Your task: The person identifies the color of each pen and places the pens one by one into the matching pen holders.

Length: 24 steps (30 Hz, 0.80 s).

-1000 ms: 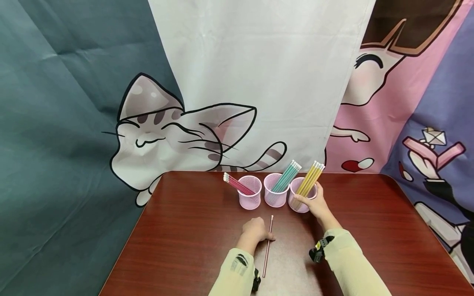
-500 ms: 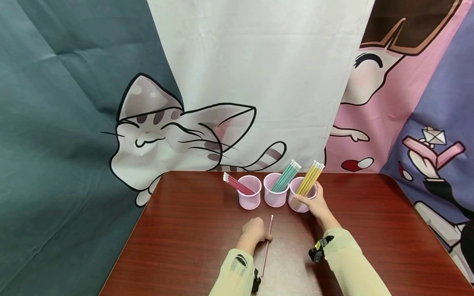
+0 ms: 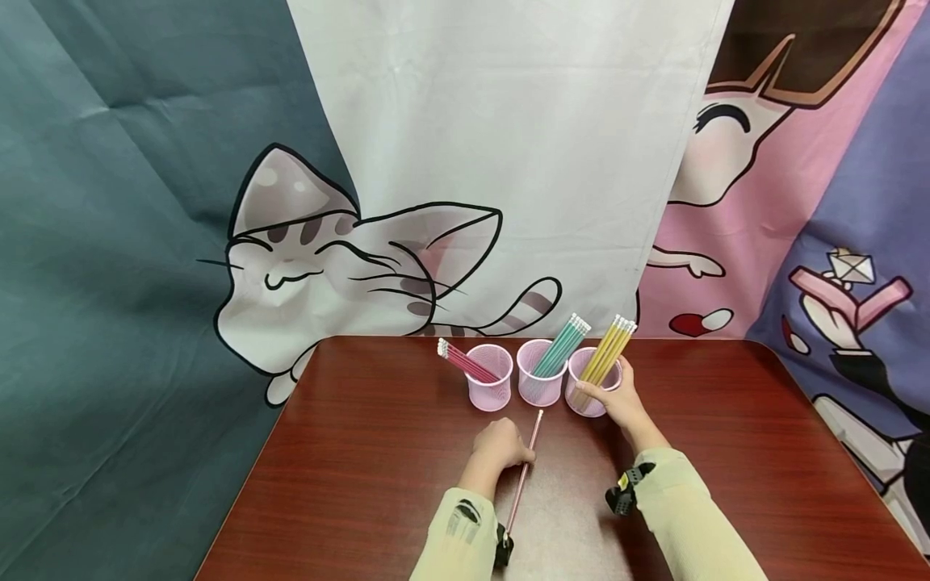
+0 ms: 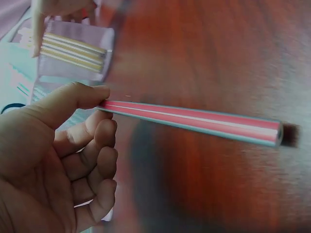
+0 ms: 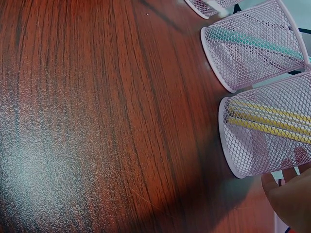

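Between thumb and index finger, my left hand pinches a single pencil. In the left wrist view this pencil shows red and silver stripes, and the other fingers are loosely curled below it. My right hand grips the right-hand pink mesh pencil cup, its thumb at the near side and its fingers around the outer side. Yellow pencils lean in that cup. Part of the right hand shows at the lower right of the right wrist view, beside the mesh.
A middle mesh cup holds teal pencils, and a left mesh cup holds red pencils leaning left. All three stand in a row on the brown wooden table, near its back edge. A printed cloth hangs behind.
My left hand has moved slightly forward, and the pencil has shifted with it, its white-tipped end closer to the cups. My right hand and the cups have stayed put.
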Motion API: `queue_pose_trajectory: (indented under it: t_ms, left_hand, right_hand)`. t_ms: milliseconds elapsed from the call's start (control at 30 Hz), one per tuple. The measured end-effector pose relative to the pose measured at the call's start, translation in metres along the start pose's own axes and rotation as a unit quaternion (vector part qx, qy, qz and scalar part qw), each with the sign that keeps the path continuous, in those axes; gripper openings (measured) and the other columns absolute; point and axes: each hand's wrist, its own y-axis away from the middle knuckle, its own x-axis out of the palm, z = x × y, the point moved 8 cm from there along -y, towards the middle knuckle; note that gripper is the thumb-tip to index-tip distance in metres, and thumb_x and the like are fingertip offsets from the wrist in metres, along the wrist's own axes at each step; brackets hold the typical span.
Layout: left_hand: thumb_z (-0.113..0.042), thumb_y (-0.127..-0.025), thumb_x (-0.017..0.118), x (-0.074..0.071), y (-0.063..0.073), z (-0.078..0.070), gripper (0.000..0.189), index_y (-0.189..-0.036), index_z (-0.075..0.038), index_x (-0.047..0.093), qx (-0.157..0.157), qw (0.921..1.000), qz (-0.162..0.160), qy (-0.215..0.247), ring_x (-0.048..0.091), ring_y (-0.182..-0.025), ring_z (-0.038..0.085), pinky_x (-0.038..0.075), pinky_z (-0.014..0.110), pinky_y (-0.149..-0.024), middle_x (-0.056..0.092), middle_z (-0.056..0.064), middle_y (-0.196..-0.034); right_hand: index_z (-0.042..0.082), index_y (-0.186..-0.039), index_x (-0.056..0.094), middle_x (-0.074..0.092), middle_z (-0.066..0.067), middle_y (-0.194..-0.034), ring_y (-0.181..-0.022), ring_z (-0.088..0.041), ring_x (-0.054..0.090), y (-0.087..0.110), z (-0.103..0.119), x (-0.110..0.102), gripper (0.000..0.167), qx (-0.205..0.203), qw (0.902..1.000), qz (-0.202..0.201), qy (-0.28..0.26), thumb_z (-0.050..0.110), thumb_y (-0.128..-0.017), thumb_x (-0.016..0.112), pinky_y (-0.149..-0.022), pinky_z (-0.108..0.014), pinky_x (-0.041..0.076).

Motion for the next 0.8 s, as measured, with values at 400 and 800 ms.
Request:
queue_pose_trajectory:
  t_ms: [400,800]
  left_hand:
    - [-0.036,-0.068,0.075,-0.029,-0.003,-0.008,0.026,-0.053,-0.020,0.061,0.008,0.9989,-0.024,0.041,0.049,-0.056,0.007,0.041,0.028,-0.052,0.053,-0.010,-0.055]
    - [-0.032,-0.069,0.075,-0.048,-0.003,-0.013,0.022,-0.061,-0.020,0.057,0.035,0.9943,-0.060,0.081,0.047,-0.058,0.006,0.038,0.026,-0.053,0.052,-0.012,-0.059]
  right_hand:
    - [0.001,-0.143,0.007,0.017,-0.025,-0.142,-0.127,-0.035,0.024,0.000,-0.002,0.000,0.097,-0.030,0.9994,-0.008,0.018,0.013,-0.075,0.075,-0.107,-0.049,0.018]
    - [0.005,-0.145,0.003,0.016,-0.022,-0.145,-0.129,-0.031,0.022,0.000,-0.001,0.000,0.097,-0.003,0.9997,-0.001,0.025,0.008,-0.078,0.073,-0.108,-0.044,0.016]
